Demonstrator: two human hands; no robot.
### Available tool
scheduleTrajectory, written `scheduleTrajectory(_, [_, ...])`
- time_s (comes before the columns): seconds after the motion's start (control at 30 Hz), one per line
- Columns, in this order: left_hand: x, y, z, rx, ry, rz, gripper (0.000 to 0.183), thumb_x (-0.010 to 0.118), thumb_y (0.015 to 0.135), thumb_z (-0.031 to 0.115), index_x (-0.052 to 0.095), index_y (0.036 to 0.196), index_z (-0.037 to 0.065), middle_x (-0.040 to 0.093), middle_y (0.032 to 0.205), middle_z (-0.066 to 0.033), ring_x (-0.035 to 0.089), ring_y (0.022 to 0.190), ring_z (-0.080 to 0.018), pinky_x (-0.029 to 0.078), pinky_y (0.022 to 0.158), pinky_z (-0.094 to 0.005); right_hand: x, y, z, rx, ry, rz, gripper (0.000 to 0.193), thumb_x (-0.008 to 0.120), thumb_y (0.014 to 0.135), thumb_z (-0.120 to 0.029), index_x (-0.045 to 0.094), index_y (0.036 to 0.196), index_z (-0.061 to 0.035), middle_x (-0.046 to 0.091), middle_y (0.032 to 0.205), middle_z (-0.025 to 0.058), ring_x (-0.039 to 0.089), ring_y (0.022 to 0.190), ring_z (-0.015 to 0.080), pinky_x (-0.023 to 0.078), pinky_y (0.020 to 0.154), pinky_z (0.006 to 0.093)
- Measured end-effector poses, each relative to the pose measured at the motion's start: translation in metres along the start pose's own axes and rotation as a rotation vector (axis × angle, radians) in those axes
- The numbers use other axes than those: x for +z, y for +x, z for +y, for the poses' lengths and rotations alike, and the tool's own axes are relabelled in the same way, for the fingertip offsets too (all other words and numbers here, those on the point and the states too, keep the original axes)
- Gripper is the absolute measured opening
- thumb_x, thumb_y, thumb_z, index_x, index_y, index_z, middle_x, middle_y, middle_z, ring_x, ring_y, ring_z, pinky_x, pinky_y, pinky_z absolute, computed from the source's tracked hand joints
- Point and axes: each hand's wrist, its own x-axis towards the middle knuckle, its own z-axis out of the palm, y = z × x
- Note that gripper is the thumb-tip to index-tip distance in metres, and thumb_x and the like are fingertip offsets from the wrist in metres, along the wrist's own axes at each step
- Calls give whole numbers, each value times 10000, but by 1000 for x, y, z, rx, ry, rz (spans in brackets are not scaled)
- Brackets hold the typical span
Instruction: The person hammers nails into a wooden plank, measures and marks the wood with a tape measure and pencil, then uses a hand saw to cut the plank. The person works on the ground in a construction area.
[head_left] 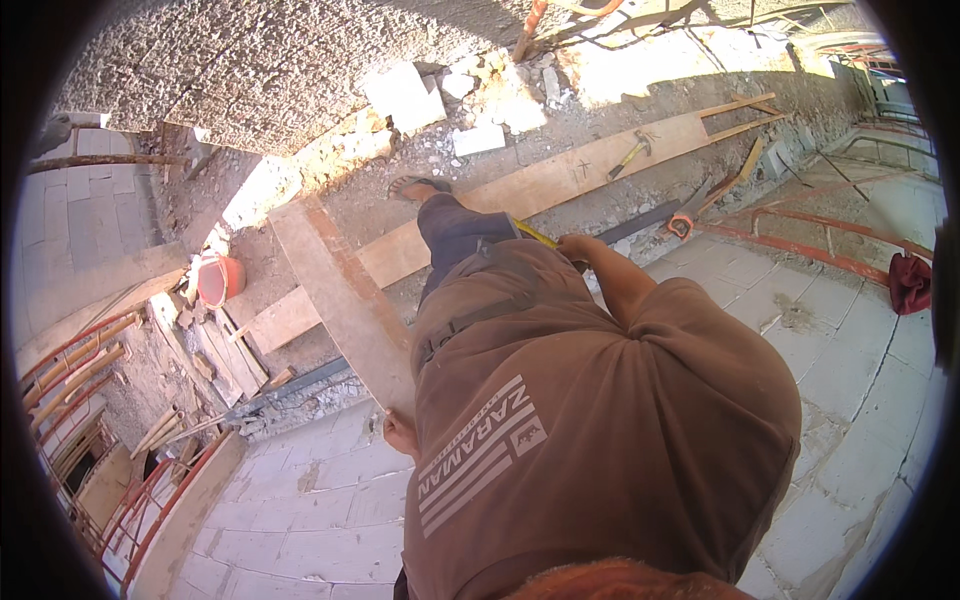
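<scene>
At the left of my body, my left hand is closed on the near end of a wide, flat wooden board. The board slopes away toward the rubble, lying across a long plank; part of its near end is hidden by my brown shirt. On my other side, my right hand is closed around a tape measure, whose yellow blade stretches toward my thigh. Most of the tape's case is hidden in the hand. My sandalled foot is beside the long plank.
A hammer rests on the long plank's far section. A handsaw with an orange handle lies to the right, by red metal frames. A red bucket, wood scraps and broken blocks lie about. Pale blocks form surfaces on both sides.
</scene>
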Motion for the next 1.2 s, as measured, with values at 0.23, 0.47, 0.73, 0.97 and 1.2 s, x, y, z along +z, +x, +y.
scheduleTrajectory(0.23, [-22,7,33,124,-81,-31,666,489,959,578,680,778,-34,629,676,-161,526,586,-298,399,579,-462,-24,-1,27,11,-40,-66,522,680,827,-478,677,1171,-85,692,1116,182,685,1004,343,557,798,479])
scheduleTrajectory(0.47, [-30,29,59,185,-67,-112,586,507,969,515,639,730,-3,614,660,-157,533,579,-290,383,575,-472,-56,-41,10,50,181,147,498,690,778,-462,743,1055,-50,715,1068,198,691,982,330,528,837,437])
scheduleTrajectory(0.73, [-28,34,99,409,222,3,522,518,961,499,649,776,29,639,706,-201,589,651,-394,424,608,-516,-67,-26,22,168,68,59,521,657,803,-487,733,1119,-80,698,1153,177,672,1049,331,514,892,428])
scheduleTrajectory(0.97, [-6,51,183,708,290,-113,463,559,941,514,673,853,74,659,725,-210,640,654,-423,464,570,-511,-80,-28,68,391,226,229,544,644,817,-488,702,1197,-102,673,1239,146,638,1147,332,496,960,431])
scheduleTrajectory(1.2, [70,6,340,929,457,-282,452,560,932,532,685,883,100,668,726,-203,659,692,-412,480,593,-510,-58,-14,146,530,573,300,604,702,798,-522,679,1235,-105,666,1269,120,631,1180,298,496,969,429])
